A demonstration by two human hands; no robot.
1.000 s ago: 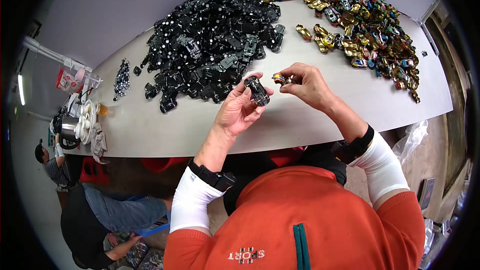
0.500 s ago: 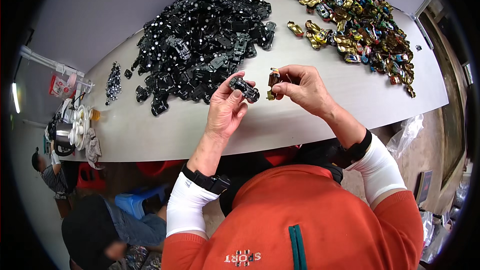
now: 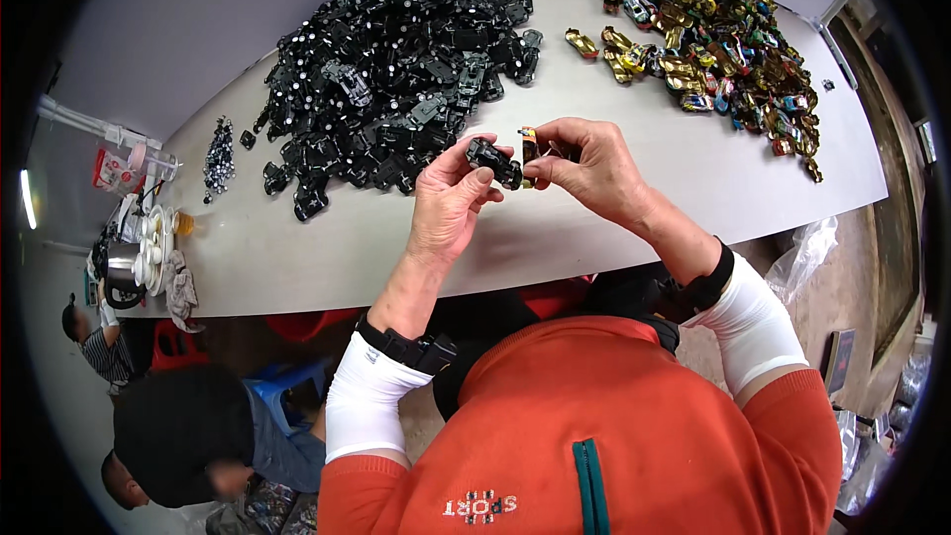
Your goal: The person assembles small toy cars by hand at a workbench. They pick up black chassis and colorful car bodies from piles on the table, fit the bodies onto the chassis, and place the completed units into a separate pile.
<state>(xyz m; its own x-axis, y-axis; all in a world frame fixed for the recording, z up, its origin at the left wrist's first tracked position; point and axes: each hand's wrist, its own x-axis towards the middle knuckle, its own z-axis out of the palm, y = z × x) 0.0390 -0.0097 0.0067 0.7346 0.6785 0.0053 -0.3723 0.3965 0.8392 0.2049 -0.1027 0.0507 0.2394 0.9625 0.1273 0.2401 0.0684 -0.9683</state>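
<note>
Both grips are closed: left hand [image 3: 448, 202] on a black chassis [image 3: 491, 160], right hand [image 3: 599, 170] on a gold-toned shell [image 3: 529, 151]. On the worktop [image 3: 347, 253], a large black heap [image 3: 386, 79] and smaller coloured heap [image 3: 733, 40] lie loose; the held pieces are close together, unjoined.

The small black toy-car chassis [image 3: 492, 161] I hold looks like hard plastic with a dull sheen; the narrow gold-and-orange car shell [image 3: 529, 151] I pinch looks glossy, almost metallic. My broad pale-grey tabletop [image 3: 535, 243] is smooth, faintly satin. I wear an orange matt knitted sweater [image 3: 654, 406] and white tubular sleeves [image 3: 369, 401] of smooth cloth.
</note>
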